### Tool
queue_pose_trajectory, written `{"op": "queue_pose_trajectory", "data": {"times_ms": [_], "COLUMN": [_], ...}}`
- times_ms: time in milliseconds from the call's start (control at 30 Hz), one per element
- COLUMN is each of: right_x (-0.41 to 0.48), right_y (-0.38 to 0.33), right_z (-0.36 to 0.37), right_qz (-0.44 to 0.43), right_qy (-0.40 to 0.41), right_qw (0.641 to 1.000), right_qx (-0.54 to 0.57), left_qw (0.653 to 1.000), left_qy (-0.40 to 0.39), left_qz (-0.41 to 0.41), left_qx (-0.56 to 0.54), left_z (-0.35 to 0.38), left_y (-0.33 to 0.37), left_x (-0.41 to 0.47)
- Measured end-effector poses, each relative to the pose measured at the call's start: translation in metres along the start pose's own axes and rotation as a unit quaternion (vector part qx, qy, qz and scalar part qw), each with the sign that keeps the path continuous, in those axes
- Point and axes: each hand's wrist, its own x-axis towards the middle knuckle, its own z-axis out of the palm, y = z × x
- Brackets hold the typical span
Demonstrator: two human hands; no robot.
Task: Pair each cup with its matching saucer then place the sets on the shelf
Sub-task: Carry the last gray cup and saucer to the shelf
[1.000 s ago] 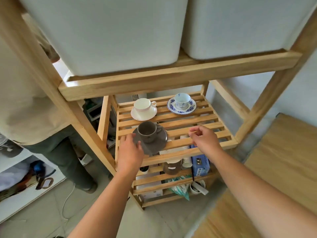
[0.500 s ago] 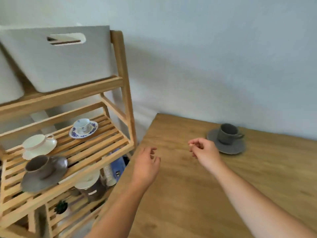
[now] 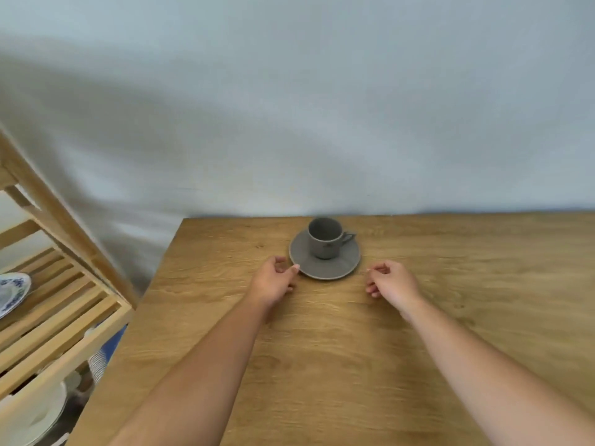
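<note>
- Nothing is gripped yet. Left hand [image 3: 273,280] is loosely curled, empty, with a fingertip touching or just short of the left rim of the grey saucer [image 3: 325,263]; contact cannot be confirmed.
- Right hand [image 3: 391,281] is half-curled, empty, just right of the saucer and clear of it.
- Grey cup [image 3: 324,237] is seated upright on the saucer, handle to the right, at the far side of the wooden table [image 3: 322,349], near the wall.
- Handling, as judged: glazed ceramic, stiff, brittle, fairly light, slippery. The cup is loose on the saucer and is likely to slide if tilted.
- Hold is best taken under opposite saucer rims, both hands, kept level; or saucer in one hand, cup steadied by the other.
- Count on table: one cup, one saucer.
- Shelf [image 3: 61,304] at left: one blue-patterned saucer [image 3: 11,292] partly seen; the rest is cut off.
</note>
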Motion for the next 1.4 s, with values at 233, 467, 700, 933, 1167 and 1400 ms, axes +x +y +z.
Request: {"op": "queue_pose_trajectory", "data": {"times_ms": [233, 467, 700, 933, 1167, 1400], "right_x": [0.03, 0.038, 0.035, 0.021, -0.012, -0.074], "right_y": [-0.021, -0.025, -0.022, -0.03, -0.06, -0.093], "right_z": [0.01, 0.017, 0.02, 0.023, 0.053, 0.116], "right_qz": [-0.002, 0.004, 0.007, -0.013, -0.055, -0.091], "right_qy": [-0.003, -0.045, -0.042, -0.059, -0.104, -0.188], "right_qw": [1.0, 0.999, 0.999, 0.997, 0.992, 0.977], "right_qx": [-0.029, -0.024, 0.02, 0.044, 0.043, 0.039], "left_qw": [0.999, 1.0, 1.0, 0.999, 0.995, 0.982], "left_qy": [0.005, -0.017, 0.001, 0.009, 0.058, 0.146], "left_qz": [0.011, -0.007, 0.0, 0.007, 0.023, 0.02], "left_qx": [0.043, 0.024, 0.007, -0.036, -0.08, -0.117], "left_z": [0.007, 0.009, 0.01, -0.002, -0.053, -0.133], "left_y": [0.008, 0.007, 0.003, 0.002, -0.005, -0.032], "left_x": [0.03, 0.04, 0.038, 0.021, -0.023, -0.089]}}
